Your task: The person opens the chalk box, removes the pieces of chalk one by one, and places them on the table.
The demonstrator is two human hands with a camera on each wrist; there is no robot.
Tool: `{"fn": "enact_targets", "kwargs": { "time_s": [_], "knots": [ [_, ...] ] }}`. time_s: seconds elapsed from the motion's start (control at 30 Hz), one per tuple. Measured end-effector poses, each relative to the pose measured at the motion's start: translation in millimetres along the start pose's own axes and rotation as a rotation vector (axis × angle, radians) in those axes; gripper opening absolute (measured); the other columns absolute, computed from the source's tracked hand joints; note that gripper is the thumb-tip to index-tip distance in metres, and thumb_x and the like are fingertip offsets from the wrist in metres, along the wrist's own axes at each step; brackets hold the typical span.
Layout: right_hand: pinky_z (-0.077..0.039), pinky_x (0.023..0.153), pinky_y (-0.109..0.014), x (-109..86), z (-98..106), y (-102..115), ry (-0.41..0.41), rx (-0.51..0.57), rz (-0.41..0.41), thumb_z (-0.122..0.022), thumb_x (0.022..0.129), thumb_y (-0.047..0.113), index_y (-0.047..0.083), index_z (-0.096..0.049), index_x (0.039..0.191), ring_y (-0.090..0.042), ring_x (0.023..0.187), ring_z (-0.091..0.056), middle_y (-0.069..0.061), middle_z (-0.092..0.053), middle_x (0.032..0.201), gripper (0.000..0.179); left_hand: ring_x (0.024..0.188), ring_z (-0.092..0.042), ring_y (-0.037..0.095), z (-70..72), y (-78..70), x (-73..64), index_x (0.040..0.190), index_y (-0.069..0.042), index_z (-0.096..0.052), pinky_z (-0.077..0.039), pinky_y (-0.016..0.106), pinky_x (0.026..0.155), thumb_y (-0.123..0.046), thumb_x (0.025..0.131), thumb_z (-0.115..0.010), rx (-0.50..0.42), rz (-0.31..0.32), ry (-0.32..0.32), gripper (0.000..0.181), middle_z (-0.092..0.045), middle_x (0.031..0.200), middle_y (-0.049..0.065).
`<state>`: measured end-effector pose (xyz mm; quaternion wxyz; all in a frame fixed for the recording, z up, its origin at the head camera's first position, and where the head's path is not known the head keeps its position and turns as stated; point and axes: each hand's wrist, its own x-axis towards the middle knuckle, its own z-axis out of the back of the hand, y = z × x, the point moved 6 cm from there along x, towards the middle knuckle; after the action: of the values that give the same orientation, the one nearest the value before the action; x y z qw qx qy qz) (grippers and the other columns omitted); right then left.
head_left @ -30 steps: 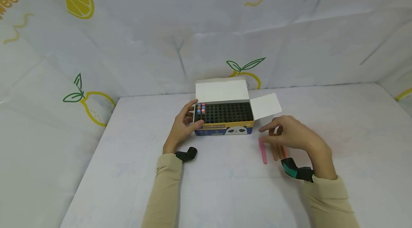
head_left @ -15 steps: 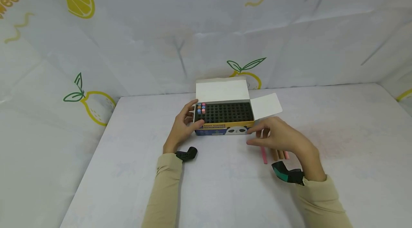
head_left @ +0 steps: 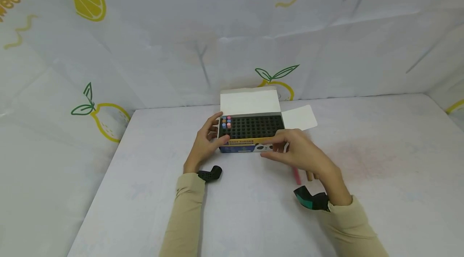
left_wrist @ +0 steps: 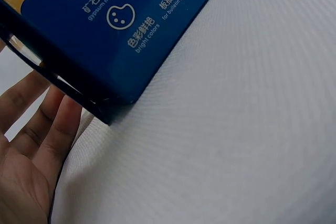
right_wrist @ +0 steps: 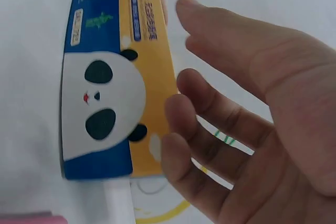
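An open cardboard chalk box (head_left: 237, 149) with a panda on its front stands on the table, blue and yellow outside. Its black holder (head_left: 255, 127) is full of holes, and several coloured chalks (head_left: 226, 122) stand in the holes at the left end. My left hand (head_left: 206, 144) grips that end, thumb at the front edge and fingers along the side. My right hand (head_left: 295, 148) is at the right part of the front, nothing between thumb and fingers; in the right wrist view its fingertips (right_wrist: 176, 148) overlap the yellow edge.
A pink chalk (head_left: 297, 175) and brown chalks (head_left: 309, 176) lie on the table beneath and behind my right hand. The white lid (head_left: 250, 102) stands up at the back, and a side flap (head_left: 299, 117) sticks out right. A printed cloth wall (head_left: 163, 55) rises behind.
My right hand has moved left from above the loose chalks to the front of the box, covering part of the panda. My left hand and the box have stayed put.
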<state>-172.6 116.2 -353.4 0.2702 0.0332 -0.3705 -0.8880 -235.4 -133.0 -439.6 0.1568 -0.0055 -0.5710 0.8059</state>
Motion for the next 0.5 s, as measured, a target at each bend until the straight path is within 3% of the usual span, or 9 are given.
{"fn": "enact_targets", "kwargs": {
  "time_s": [0.17, 0.5],
  "knots": [
    [-0.05, 0.061, -0.022, 8.0, -6, 7, -0.051, 0.023, 0.033, -0.084, 0.084, 0.014, 0.009, -0.081, 0.109, -0.005, 0.065, -0.052, 0.006, -0.059, 0.07, 0.025, 0.109, -0.054, 0.029, -0.1, 1.0, 0.6, 0.155, -0.036, -0.041, -0.047, 0.046, 0.098, -0.043, 0.087, -0.078, -0.002, -0.001, 0.003, 0.078, -0.051, 0.138, 0.015],
    [-0.049, 0.059, -0.022, 27.9, -13, 17, -0.129, 0.076, 0.096, -0.084, 0.085, 0.013, 0.005, -0.082, 0.105, -0.006, 0.065, -0.054, 0.001, -0.065, 0.073, 0.022, 0.109, -0.057, 0.03, -0.3, 2.1, 1.7, 0.155, -0.035, -0.041, -0.048, 0.046, 0.098, -0.055, 0.085, -0.078, -0.003, -0.005, -0.002, 0.082, -0.054, 0.135, 0.016]
  ]
}}
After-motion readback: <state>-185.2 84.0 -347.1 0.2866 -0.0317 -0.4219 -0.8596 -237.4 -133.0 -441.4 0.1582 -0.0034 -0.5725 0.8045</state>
